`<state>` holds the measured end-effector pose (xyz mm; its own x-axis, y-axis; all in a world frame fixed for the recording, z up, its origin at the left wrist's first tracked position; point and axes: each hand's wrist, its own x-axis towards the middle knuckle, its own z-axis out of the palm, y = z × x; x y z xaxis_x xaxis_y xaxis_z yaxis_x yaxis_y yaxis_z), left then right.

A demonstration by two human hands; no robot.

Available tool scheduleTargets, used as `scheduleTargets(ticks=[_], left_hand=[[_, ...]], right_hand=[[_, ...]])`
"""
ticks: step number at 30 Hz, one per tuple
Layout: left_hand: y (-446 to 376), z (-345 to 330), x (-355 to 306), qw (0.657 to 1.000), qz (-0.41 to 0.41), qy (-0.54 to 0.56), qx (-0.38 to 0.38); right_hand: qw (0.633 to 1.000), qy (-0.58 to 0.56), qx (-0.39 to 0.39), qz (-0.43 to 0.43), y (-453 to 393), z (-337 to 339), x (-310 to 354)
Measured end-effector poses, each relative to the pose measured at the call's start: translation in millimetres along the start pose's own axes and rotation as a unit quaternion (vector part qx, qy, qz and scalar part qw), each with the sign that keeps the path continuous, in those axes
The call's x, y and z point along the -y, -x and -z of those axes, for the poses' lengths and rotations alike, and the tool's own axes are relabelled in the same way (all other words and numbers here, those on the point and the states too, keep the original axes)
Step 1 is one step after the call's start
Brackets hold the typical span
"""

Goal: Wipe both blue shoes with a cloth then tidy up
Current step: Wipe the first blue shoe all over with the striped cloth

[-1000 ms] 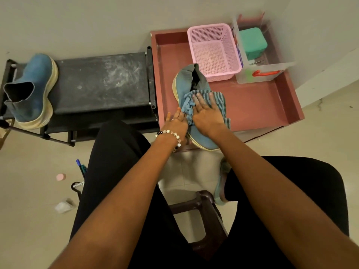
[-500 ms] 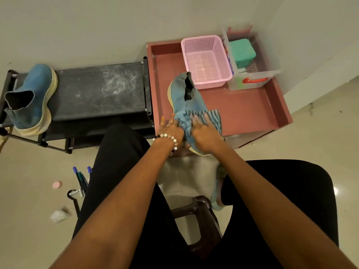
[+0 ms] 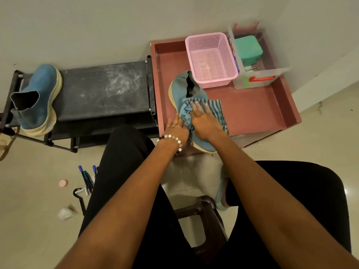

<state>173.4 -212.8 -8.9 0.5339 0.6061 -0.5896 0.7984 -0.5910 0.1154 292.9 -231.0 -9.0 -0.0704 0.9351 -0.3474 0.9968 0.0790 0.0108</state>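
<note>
My flat right hand (image 3: 204,121) has slid the cloth (image 3: 217,111) back up the shoe (image 3: 184,88) since a moment ago, left hand (image 3: 175,131) bracing with straight fingers, so wiping continues.

Pale wall (image 3: 97,26), glossy cream tiled floor (image 3: 320,144), a dusty black rack (image 3: 103,90), perhaps fabric-topped.
</note>
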Motion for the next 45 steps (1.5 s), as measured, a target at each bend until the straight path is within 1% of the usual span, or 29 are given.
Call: scheduleTargets(ticks=[5,7,10,13,16,20,22,25,29,30,33,35,37,40,42,45], left_hand=[[-2,2,2,1.000,-0.002,0.031,0.006],[0,2,2,0.999,-0.003,0.033,0.007],[3,0,0,1.000,-0.001,0.005,-0.008],[2,-5,-1,1.000,0.000,0.001,-0.026],[2,-10,0,0.999,0.006,-0.006,-0.053],[4,-10,-2,0.998,0.012,-0.002,-0.063],[4,-10,-2,0.998,0.016,0.003,-0.066],[4,-7,-3,0.998,0.010,0.009,-0.058],[4,-3,1,0.999,0.006,0.010,-0.044],[4,-2,1,0.999,0.005,0.010,-0.043],[4,-4,1,0.999,0.001,0.013,-0.040],[1,-5,2,0.999,0.000,0.019,-0.040],[-2,-8,3,0.999,0.001,0.035,-0.040],[-3,-10,1,0.998,0.006,0.038,-0.050],[-3,-10,1,0.998,0.003,0.028,-0.052],[-3,-7,4,0.999,-0.001,0.005,-0.052]], right_hand=[[0.999,0.048,0.007,-0.018,-26,13,-3],[0.999,0.050,0.006,-0.004,-21,15,-2],[0.998,0.031,0.015,0.046,10,12,-8],[0.993,-0.016,0.067,0.097,57,2,-9],[0.988,-0.065,0.084,0.115,95,-8,-4],[0.986,-0.103,0.081,0.107,119,-13,0],[0.986,-0.121,0.065,0.094,119,-13,0],[0.987,-0.140,0.051,0.063,100,-12,6],[0.993,-0.114,0.020,0.039,68,-17,17],[0.992,-0.113,0.023,0.043,68,-17,17],[0.987,-0.121,0.062,0.091,90,-18,0],[0.980,-0.135,0.065,0.134,109,-23,-13],[0.978,-0.119,0.071,0.156,119,-27,-20],[0.983,-0.110,0.060,0.137,109,-22,-11],[0.984,-0.133,0.037,0.111,94,-18,4],[0.982,-0.164,0.035,0.081,83,-21,18]])
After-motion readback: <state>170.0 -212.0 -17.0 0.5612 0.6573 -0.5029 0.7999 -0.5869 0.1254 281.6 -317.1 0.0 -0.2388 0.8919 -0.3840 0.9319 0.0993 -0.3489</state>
